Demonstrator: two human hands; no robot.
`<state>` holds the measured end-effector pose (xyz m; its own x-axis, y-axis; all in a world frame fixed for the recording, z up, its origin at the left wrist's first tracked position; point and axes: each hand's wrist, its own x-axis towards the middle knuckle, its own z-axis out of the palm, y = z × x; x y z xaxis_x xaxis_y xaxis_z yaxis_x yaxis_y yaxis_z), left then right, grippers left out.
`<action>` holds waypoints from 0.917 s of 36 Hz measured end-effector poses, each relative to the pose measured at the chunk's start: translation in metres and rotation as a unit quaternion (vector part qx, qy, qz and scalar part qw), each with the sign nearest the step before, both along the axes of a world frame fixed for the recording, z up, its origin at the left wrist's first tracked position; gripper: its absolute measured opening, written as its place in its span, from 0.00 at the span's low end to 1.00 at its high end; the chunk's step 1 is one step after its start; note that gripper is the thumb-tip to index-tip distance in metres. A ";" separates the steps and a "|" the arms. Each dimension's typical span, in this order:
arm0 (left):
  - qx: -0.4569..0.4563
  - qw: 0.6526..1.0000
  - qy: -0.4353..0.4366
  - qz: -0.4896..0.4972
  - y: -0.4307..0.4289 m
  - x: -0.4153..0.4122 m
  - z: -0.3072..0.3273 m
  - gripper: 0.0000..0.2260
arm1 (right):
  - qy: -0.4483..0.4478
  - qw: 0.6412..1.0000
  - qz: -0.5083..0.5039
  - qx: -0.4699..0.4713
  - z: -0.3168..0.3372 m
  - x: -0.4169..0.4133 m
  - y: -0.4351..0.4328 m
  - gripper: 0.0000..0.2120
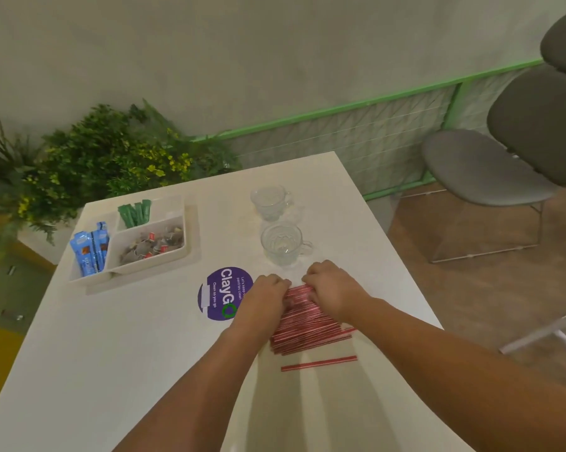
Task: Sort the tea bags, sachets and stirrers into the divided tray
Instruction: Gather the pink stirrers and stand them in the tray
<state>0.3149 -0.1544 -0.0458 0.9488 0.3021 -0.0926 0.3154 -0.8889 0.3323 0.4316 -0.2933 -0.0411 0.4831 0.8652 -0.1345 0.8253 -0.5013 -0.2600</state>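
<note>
- White rectangular worktop [128, 337]: fills the middle and lower frame. Right edge runs diagonally just past the right forearm; the broad lower-left area is open for moving.
- Grey padded chairs [480, 164] at the right and green potted plants [112, 148] at the upper left, both off the worktop and out of the way.
- Cream plastic divided tray [144, 267]: upper left of the worktop, close to its left edge. The path from the hands to it crosses bare surface.
- Pile of thin red-and-white striped stirrers [307, 331]: centre frame, lying flat and roughly parallel, well apart from the tray. This looks like the only group not yet sorted.
- Left hand [268, 288] and right hand [330, 285]: side by side on the pile's far end, fingers curled down onto it and clenched around the stirrers. My read is that they're squaring the pile into one bundle for a single lift.
- Round purple "ClayGo" sticker [219, 293]: flat, just left of the left hand, no obstacle.
- Two clear glass cups [283, 244] [270, 199]: upright, and the nearer one sits just beyond the knuckles. Knock risk if the bundle is lifted forward, so go left.
- Grey tea bags with red tags [151, 246]: in the tray's large right compartment.
- Blue sachets [90, 252]: left compartment, leaning on its wall.
- Green stick sachets [134, 212]: top compartment.
- Free compartment for stirrers: can't tell.
- One stray stirrer [319, 362]: alone below the pile, needs its own pick.
</note>
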 end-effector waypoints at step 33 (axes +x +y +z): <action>0.122 0.989 0.036 -0.073 0.004 0.015 -0.001 0.11 | -0.025 0.996 0.080 -0.016 -0.007 0.011 0.014 0.10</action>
<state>0.3302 -0.1504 -0.0467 0.9777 0.1831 -0.1025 0.1918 -0.9779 0.0828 0.4422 -0.2791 -0.0486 0.3458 0.9274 -0.1425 0.9069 -0.3693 -0.2029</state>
